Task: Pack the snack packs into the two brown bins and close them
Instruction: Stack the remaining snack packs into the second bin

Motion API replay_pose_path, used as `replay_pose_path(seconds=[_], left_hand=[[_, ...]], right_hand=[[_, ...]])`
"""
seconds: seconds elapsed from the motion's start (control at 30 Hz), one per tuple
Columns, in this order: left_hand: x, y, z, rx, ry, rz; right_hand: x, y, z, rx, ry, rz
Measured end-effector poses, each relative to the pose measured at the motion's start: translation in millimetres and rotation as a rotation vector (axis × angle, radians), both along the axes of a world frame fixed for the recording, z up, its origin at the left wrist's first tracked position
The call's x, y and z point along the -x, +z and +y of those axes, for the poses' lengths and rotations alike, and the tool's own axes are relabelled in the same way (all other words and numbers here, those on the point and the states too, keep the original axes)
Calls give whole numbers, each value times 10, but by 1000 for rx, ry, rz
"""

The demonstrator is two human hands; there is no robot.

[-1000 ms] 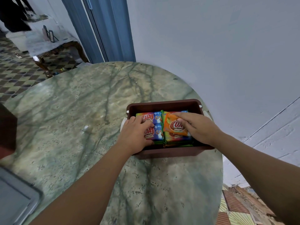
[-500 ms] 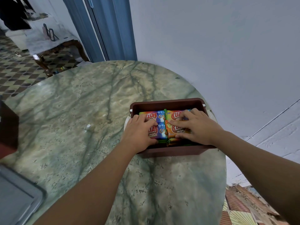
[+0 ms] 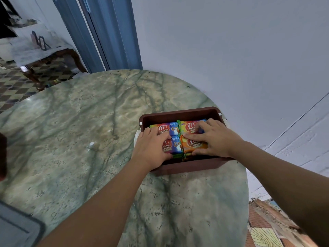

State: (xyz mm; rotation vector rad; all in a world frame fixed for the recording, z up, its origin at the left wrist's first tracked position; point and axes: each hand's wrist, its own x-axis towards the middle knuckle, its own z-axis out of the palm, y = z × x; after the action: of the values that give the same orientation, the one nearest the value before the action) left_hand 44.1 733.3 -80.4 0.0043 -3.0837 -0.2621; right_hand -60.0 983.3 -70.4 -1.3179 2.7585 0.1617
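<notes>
A brown bin (image 3: 179, 114) stands open on the right side of the round marble table (image 3: 89, 125). Colourful snack packs fill it: blue ones (image 3: 173, 128) on the left, an orange one (image 3: 193, 147) at the near right. My left hand (image 3: 151, 148) lies over the left packs with fingers bent down onto them. My right hand (image 3: 213, 138) rests on the right packs, fingers spread and pressing the orange pack flat. A white piece (image 3: 136, 139) shows beside the bin's left wall, mostly hidden.
A dark brown object (image 3: 2, 155) sits at the left edge of view, and a grey flat thing (image 3: 16, 229) at the bottom left. The white wall is close behind the bin. A small side table (image 3: 44, 50) and tiled floor lie beyond the table.
The right hand laid the orange pack down into the near-right spot and now presses on it. The left hand stayed on the left packs.
</notes>
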Motion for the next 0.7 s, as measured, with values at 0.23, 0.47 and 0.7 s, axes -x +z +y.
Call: replay_pose_path(seconds=[0.23,0.47,0.7], left_hand=[[-40,-1,83,-134,193,202],[222,91,12,-531,687,-37],[287,27,-100,-483,734,-79]], right_hand=[[-31,11,49,416,-289,101],[99,-5,50,501,-805,-252],[192,4,82,523,-845,-334]])
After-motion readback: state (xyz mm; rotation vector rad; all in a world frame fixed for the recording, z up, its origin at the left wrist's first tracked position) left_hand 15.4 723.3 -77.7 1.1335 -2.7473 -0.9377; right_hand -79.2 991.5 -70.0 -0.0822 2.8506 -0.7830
